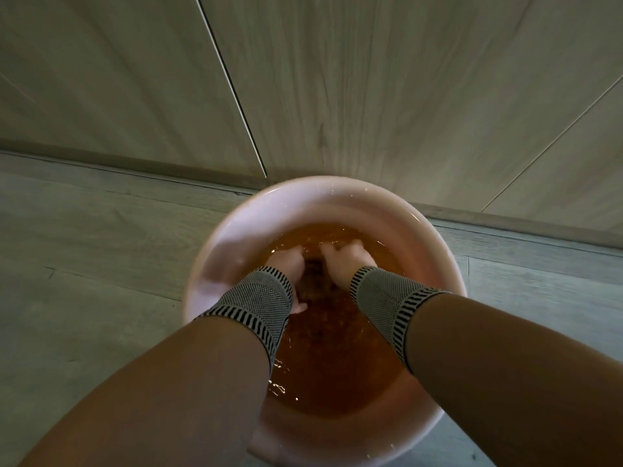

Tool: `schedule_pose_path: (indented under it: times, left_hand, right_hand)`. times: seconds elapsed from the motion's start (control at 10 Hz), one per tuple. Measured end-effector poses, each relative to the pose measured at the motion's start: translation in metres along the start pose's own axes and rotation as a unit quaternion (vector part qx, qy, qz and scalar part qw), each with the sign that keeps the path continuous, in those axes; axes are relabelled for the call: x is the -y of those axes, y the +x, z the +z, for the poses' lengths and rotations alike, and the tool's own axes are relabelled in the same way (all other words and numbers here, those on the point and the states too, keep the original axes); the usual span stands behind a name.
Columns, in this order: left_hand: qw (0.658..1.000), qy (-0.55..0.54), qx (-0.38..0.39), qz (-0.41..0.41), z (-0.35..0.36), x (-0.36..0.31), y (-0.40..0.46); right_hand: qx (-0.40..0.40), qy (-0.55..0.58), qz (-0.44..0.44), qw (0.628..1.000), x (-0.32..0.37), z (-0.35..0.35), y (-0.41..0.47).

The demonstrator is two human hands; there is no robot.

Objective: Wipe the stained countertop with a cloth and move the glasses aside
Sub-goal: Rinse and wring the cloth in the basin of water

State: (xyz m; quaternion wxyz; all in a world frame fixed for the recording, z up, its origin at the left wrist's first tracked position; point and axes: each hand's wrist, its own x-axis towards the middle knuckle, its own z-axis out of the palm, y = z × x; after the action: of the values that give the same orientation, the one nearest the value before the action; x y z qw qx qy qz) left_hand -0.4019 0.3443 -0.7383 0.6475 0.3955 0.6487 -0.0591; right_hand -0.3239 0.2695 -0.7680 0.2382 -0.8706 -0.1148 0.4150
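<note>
2 bare forearms reach in from the near edge, each with a grey knitted wrist sleeve with black-striped cuffs (258,299). Both go down into a round pale pink plastic basin (337,197) standing on the grey wood-look floor (84,247). The basin holds murky orange-brown water (337,365). The left hand (286,264) and right hand (344,261) are curled close together at the far middle of the water, gripping a dark sodden cloth (312,281) between them, mostly submerged and blurred. Just beyond the basin's far rim stands a wall of pale wood-grain panels (371,79), its skirting strip (135,166) along the floor.
</note>
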Motion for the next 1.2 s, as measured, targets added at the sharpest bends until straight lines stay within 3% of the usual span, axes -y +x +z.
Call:
schedule_pose_path:
  times: [0.1,0.2,0.3,0.4,0.5,0.6,0.8,1.0,1.1,1.2]
  left_hand:
    - [0.998,0.043,-0.034,0.039,-0.005,0.001,0.000]
    - [0.997,0.070,0.010,-0.015,-0.003,0.002,0.013]
    - [0.995,0.032,0.080,-0.058,-0.001,0.008,0.006]
    - [0.989,-0.041,0.132,-0.053,0.002,0.004,-0.005]
    - [0.981,-0.110,0.150,-0.053,0.003,-0.003,-0.012]
    - [0.978,-0.158,0.135,-0.029,0.003,-0.010,-0.031]
    - [0.988,-0.121,0.094,0.035,0.008,-0.007,-0.033]
    - [0.996,-0.050,0.073,0.016,0.007,-0.008,-0.026]
    - [0.999,0.033,0.012,0.009,0.003,-0.007,-0.017]
    - [0.996,0.082,-0.024,0.006,-0.007,-0.003,0.008]
  right_hand:
    - [0.029,0.100,0.091,0.990,-0.002,-0.008,-0.018]
    - [0.040,-0.045,0.082,0.995,-0.020,-0.007,0.005]
    - [0.068,-0.090,0.029,0.993,-0.004,-0.017,-0.007]
    - [0.077,0.137,0.012,0.987,0.023,-0.021,-0.017]
    - [0.078,0.275,0.017,0.958,0.042,-0.023,-0.029]
    - [0.093,0.281,-0.025,0.955,0.047,-0.022,-0.042]
    - [0.070,0.259,-0.088,0.959,0.045,-0.014,-0.045]
    - [0.031,0.120,-0.091,0.988,0.030,-0.016,-0.029]
    - [0.021,0.024,-0.026,0.999,0.007,-0.021,-0.009]
    - [0.070,-0.081,0.025,0.994,-0.018,-0.018,-0.004]
